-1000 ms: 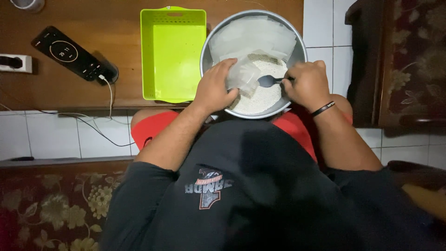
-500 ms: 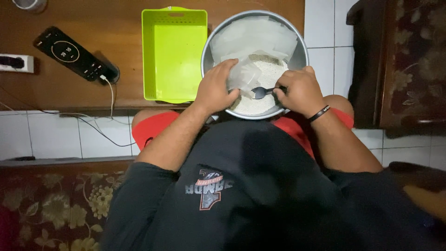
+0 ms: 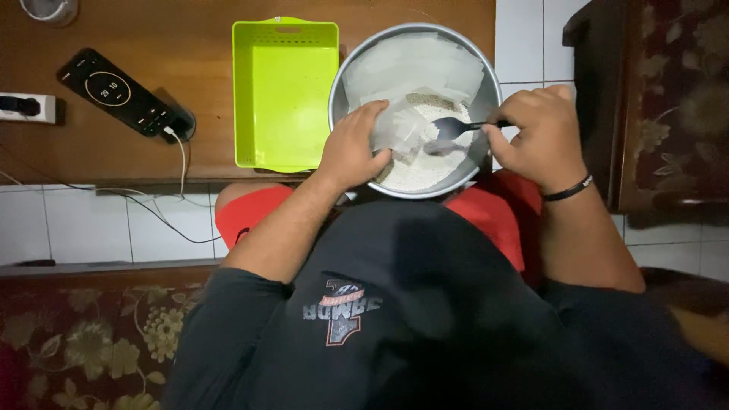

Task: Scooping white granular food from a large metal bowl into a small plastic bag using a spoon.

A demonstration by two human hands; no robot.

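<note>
A round metal bowl (image 3: pixel 487 76) rests on my lap against the table edge, holding white grains (image 3: pixel 414 171) and several clear plastic bags (image 3: pixel 414 64). My left hand (image 3: pixel 353 148) grips a small clear plastic bag (image 3: pixel 399 125) inside the bowl. My right hand (image 3: pixel 535 125) holds a dark spoon (image 3: pixel 456 127) by its handle, its scoop at the mouth of that bag.
A lime-green plastic tray (image 3: pixel 285 91) sits on the wooden table (image 3: pixel 114 156) left of the bowl. A black phone (image 3: pixel 118 91) on a charging cable and a white socket (image 3: pixel 26 106) lie further left. A dark cabinet (image 3: pixel 645 106) stands right.
My right hand has drawn back to the right, so the spoon now shows more fully at the bag's mouth. The left hand keeps hold of the bag.
</note>
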